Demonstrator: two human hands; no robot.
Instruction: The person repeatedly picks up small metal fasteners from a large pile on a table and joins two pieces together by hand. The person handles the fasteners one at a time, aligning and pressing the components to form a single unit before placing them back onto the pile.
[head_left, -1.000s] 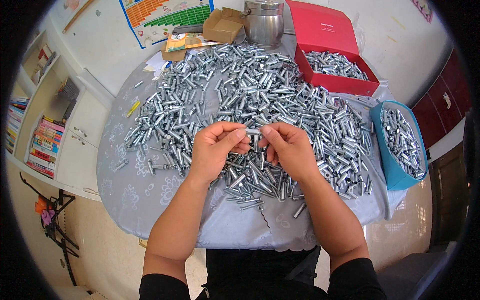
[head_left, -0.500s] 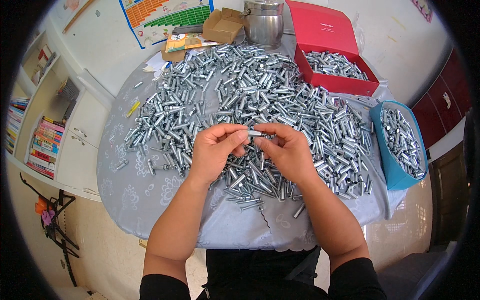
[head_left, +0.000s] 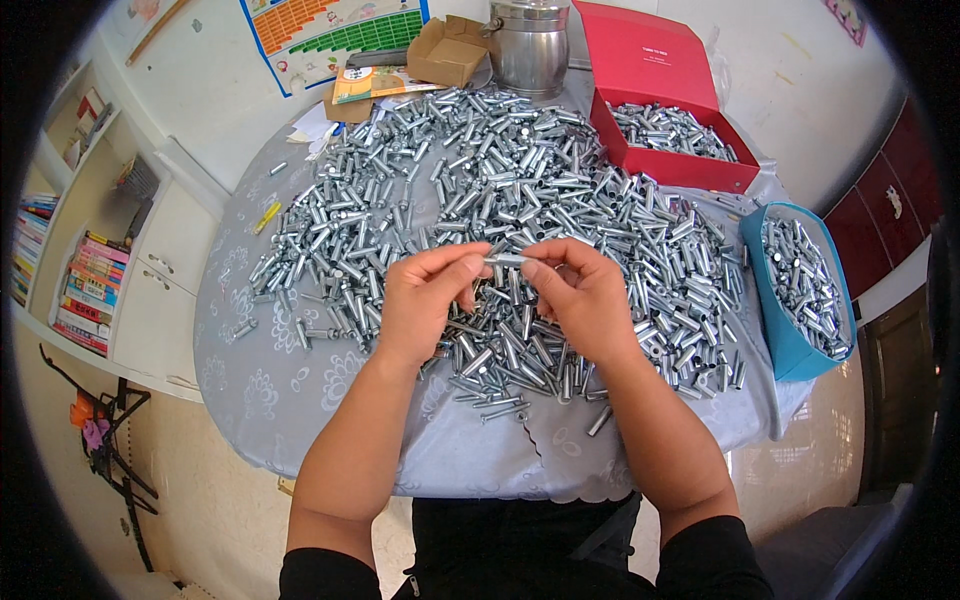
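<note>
Over the near middle of a heap of silvery sleeve anchor bolts (head_left: 500, 180), my two hands meet at one anchor bolt (head_left: 507, 259). My left hand (head_left: 428, 298) pinches one end between thumb and index finger. The opposite end sits in a pinch of my right hand (head_left: 582, 292). The bolt lies roughly level, its silvery middle showing between the fingertips; both its ends are partly covered. Beneath the hands, loose bolts and sleeves spread across a grey patterned tablecloth (head_left: 300, 430).
A red box (head_left: 680, 172) full of metal pieces stands at the back right, lid up. Further right is a filled teal bin (head_left: 800, 290). At the back are a metal pot (head_left: 528, 50) and a cardboard box (head_left: 446, 52). A yellow tool (head_left: 267, 217) lies left.
My fingertips have drawn slightly apart, the right hand shifting a little to the right, so more of the bolt shows between them. The heap and containers look the same.
</note>
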